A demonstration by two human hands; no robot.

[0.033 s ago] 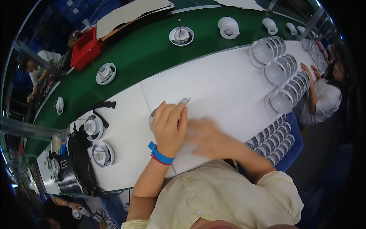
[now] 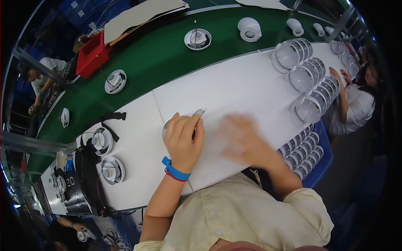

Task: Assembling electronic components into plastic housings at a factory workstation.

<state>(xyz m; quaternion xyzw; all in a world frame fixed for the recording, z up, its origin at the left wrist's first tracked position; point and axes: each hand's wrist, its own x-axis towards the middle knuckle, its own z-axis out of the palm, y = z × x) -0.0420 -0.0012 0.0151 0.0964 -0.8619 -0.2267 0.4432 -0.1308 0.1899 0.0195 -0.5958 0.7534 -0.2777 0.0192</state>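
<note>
My left hand [image 2: 183,140], with a blue wristband [image 2: 178,172], is closed over a white round housing [image 2: 164,129] on the white table. Most of that housing is hidden under the fingers; only its rim shows at the left. A small grey, shiny piece [image 2: 200,112] pokes out past the index fingertip. My right hand [image 2: 245,140] is apart from the left, over the table to its right. Motion smears its fingers, so whether it holds anything does not show. Left of my hands lie two white round housings [image 2: 112,170] [image 2: 101,141] with wired parts inside.
Rows of clear domed covers [image 2: 307,113] stand at the right, above a blue crate [image 2: 324,167] of stacked rings. Beyond the table, a green conveyor [image 2: 155,62] carries white housings. A black bag [image 2: 88,175] lies at left. A co-worker [image 2: 356,104] sits at far right.
My right hand has moved to the right, away from my left hand. The left hand keeps its hold, nearly in place.
</note>
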